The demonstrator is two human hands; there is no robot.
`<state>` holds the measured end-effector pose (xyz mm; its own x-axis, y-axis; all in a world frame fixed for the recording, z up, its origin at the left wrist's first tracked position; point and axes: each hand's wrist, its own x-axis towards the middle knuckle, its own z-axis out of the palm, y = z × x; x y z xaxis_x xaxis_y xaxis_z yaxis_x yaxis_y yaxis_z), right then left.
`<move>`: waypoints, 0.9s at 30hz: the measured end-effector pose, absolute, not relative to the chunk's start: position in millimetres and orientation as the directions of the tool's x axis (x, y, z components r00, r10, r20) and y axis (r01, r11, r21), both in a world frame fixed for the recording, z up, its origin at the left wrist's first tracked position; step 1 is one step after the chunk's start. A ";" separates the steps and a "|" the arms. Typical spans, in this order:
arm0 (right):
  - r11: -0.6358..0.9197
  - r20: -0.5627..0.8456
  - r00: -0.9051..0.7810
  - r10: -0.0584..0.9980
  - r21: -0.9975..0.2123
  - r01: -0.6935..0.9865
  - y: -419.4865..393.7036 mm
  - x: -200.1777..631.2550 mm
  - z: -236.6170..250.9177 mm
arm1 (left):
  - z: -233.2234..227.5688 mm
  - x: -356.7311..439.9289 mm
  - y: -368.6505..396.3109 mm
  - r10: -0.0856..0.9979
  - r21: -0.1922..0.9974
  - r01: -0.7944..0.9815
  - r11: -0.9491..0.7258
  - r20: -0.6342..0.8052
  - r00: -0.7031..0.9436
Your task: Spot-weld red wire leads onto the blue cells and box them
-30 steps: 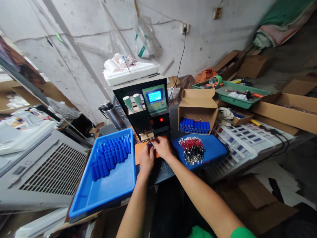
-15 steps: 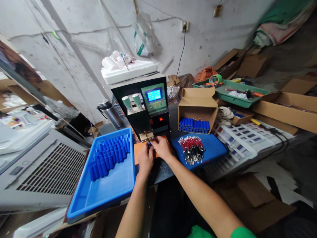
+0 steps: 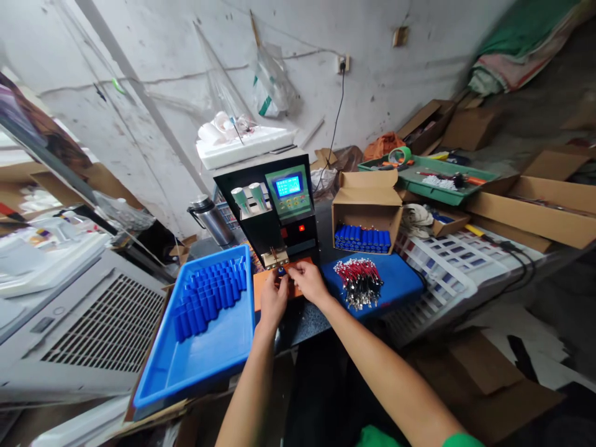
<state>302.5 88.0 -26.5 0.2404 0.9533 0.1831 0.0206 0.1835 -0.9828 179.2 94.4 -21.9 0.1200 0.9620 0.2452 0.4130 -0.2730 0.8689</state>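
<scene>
Left hand (image 3: 274, 297) pinches a blue cell (image 3: 281, 271) at the machine's (image 3: 254, 233) foot; right hand (image 3: 310, 282) close beside, grip we can't tell. Machine blocks us ahead; tray (image 3: 209, 355) hems left, wires (image 3: 361, 282) and carton (image 3: 343, 200) right. Between our forearms (image 3: 257, 366), bench (image 3: 300, 324) runs to its near edge.

dark tabletop (image 3: 300, 324), machine (image 3: 266, 234), blue mat (image 3: 399, 280)

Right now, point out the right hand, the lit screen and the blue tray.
Right hand (image 3: 310, 281), head view: back of the hand.
Lit screen (image 3: 288, 185), head view: its middle.
Blue tray (image 3: 209, 355), head view: bare floor.
</scene>
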 end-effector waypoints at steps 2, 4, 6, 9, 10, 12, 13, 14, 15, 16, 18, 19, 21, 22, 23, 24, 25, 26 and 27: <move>0.192 0.192 0.237 0.952 -0.981 0.025 82.8 304.9 -25.0 | -22.9 180.4 93.5 0.959 0.868 0.408 -0.283 0.260 0.112; 0.203 0.214 0.230 0.949 -0.977 0.070 75.8 306.2 -22.7 | -26.0 181.5 91.1 0.956 0.869 0.400 -0.292 0.272 0.107; 0.226 0.258 0.216 0.942 -0.961 0.163 66.7 306.9 -20.1 | -30.6 181.9 88.2 0.950 0.864 0.397 -0.310 0.291 0.109; 0.285 0.422 0.262 0.868 -0.855 0.433 51.9 308.7 -15.6 | -37.4 180.6 84.7 0.929 0.811 0.454 -0.368 0.344 0.139; 0.298 0.490 0.276 0.827 -0.798 0.524 47.6 309.8 -13.9 | -39.2 179.9 84.0 0.918 0.783 0.483 -0.392 0.367 0.151; 0.314 0.593 0.263 0.761 -0.691 0.651 41.2 312.0 -9.9 | -41.7 178.7 82.5 0.890 0.722 0.527 -0.447 0.419 0.181; 0.321 0.617 0.245 0.748 -0.659 0.681 39.0 313.0 -7.7 | -42.6 178.6 81.5 0.872 0.695 0.537 -0.479 0.448 0.198; 0.324 0.622 0.228 0.749 -0.645 0.692 37.3 313.8 -5.5 | -43.3 178.8 80.2 0.854 0.671 0.542 -0.506 0.476 0.210; 0.320 0.609 0.223 0.761 -0.652 0.687 36.0 314.5 -3.5 | -43.9 179.6 78.8 0.838 0.649 0.548 -0.527 0.502 0.211; 0.309 0.585 0.230 0.778 -0.674 0.671 34.8 315.1 -1.8 | -44.4 180.8 77.5 0.825 0.630 0.556 -0.541 0.527 0.206; 0.257 0.505 0.283 0.816 -0.754 0.604 33.0 316.8 0.1 | -45.1 184.7 76.2 0.798 0.590 0.584 -0.557 0.575 0.181; 0.237 0.468 0.310 0.827 -0.792 0.563 32.4 318.2 0.0 | -45.3 187.4 76.9 0.778 0.559 0.599 -0.573 0.601 0.183; 0.219 0.394 0.367 0.842 -0.873 0.435 32.2 323.2 -2.3 | -45.2 194.9 81.3 0.693 0.442 0.629 -0.640 0.686 0.223; 0.225 0.360 0.389 0.848 -0.909 0.351 32.4 327.0 -4.3 | -44.7 199.8 84.5 0.640 0.368 0.642 -0.673 0.724 0.256; 0.237 0.335 0.409 0.849 -0.933 0.271 32.5 331.5 -6.7 | -43.9 205.4 87.8 0.580 0.289 0.645 -0.708 0.759 0.297; 0.253 0.313 0.427 0.848 -0.948 0.191 32.3 336.7 -9.2 | -42.6 211.6 90.7 0.522 0.217 0.641 -0.736 0.785 0.333; 0.263 0.282 0.433 0.856 -0.959 0.104 31.8 342.5 -11.7 | -41.1 218.1 92.9 0.470 0.155 0.633 -0.758 0.803 0.367; 0.257 0.241 0.432 0.869 -0.966 0.020 30.8 348.5 -14.1 | -39.5 224.7 94.2 0.429 0.105 0.624 -0.775 0.812 0.396; 0.241 0.196 0.426 0.883 -0.969 -0.055 29.6 354.6 -16.4 | -38.1 231.1 94.7 0.399 0.069 0.613 -0.787 0.815 0.421</move>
